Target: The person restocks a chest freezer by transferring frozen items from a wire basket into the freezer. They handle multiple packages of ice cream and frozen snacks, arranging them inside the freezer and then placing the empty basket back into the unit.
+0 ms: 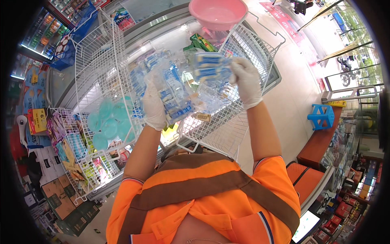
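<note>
My left hand [153, 105], in a whitish glove, is at the left side of a pile of blue-and-white plastic packets [172, 84]; its fingers are partly hidden, and whether it grips one is unclear. My right hand [246, 80], gloved the same way, holds a clear packet with blue-and-white items [210, 65] by its right end, above the pile. White wire baskets stand on both sides, one basket [100, 61] at the left and another basket [210, 134] beneath and right of the pile. Round turquoise items [111, 122] lie in the left basket.
A pink plastic basin [218, 12] stands at the far side, beyond green packages [202, 42]. Below the baskets are lit chest freezers with grey frames [274, 77]. Another wire basket [73, 137] with bagged goods is at the left. A blue stool [321, 116] stands at the right, beside a brown counter [320, 137].
</note>
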{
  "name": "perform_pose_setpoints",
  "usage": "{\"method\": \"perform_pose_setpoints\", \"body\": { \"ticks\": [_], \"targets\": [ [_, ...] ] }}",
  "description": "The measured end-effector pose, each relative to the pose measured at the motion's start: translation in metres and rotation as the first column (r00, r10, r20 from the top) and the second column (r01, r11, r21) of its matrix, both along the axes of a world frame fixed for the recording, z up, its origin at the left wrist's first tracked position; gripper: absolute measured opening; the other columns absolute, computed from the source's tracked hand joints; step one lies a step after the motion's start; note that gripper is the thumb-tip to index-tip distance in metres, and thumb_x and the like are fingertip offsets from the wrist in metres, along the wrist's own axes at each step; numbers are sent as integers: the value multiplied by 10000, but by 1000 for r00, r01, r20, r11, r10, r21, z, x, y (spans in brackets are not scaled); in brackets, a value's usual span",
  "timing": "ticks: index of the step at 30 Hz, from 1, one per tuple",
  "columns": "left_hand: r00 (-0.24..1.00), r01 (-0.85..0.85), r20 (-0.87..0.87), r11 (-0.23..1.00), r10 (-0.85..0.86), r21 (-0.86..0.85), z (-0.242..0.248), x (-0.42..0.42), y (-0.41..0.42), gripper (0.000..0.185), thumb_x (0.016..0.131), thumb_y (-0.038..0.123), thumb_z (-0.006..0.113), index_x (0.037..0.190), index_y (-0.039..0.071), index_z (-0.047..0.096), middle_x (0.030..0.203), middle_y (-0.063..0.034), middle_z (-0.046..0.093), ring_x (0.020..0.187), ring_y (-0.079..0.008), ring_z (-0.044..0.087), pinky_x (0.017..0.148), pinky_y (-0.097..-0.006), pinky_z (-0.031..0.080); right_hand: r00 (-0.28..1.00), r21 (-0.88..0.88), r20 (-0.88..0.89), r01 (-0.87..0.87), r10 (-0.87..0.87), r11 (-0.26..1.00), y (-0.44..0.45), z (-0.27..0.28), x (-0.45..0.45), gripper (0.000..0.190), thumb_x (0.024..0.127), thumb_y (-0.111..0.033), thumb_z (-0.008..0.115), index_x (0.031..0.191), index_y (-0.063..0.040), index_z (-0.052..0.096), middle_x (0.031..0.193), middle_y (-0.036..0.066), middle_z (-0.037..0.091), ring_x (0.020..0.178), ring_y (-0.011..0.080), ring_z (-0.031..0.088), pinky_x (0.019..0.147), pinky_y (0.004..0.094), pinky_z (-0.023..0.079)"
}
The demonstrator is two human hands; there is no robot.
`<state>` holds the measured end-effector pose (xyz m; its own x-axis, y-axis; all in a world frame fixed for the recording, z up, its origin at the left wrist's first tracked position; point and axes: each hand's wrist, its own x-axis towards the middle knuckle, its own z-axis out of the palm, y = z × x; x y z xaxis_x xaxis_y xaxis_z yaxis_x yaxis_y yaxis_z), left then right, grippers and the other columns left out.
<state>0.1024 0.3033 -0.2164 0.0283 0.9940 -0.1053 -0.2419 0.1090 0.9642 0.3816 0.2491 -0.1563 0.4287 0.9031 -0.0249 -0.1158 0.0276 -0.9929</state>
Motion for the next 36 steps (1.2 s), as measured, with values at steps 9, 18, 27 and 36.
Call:
{"method": "perform_pose_setpoints", "body": {
  "ticks": [9,18,27,36],
  "targets": [
    [989,-21,144,992,39,-127,-16,-23,-1,477,1142,351,409,1440,11,562,1298,-68,660,1034,-123,677,866,-262,577,901,-162,-313,260,-300,952,13,-159,118,85,992,-49,631,975,24,671,752,41,616,591,138,571,534,273,454],
    [983,-14,178,989,41,-148,-22,-9,-15,530,1142,407,394,1457,9,544,1282,-60,674,1040,-122,670,856,-272,574,980,-303,22,194,-196,933,54,-201,129,316,997,-146,670,1248,43,636,892,57,646,747,135,639,640,246,526],
    [940,127,342,936,-8,-329,13,-10,-28,462,1119,426,460,1325,48,626,1083,-55,717,858,-132,706,718,-292,605,809,-174,588,118,7,978,21,-62,56,305,984,-188,649,1185,33,711,1050,168,754,920,259,722,828,340,562],
    [994,30,105,991,-17,-127,-9,-4,-29,400,1124,323,483,1350,24,619,1031,-9,634,892,-82,635,774,-241,563,335,-364,790,-417,513,833,-6,31,-63,218,930,-63,671,1134,-31,741,891,112,743,799,156,685,762,310,542]
  ]
}}
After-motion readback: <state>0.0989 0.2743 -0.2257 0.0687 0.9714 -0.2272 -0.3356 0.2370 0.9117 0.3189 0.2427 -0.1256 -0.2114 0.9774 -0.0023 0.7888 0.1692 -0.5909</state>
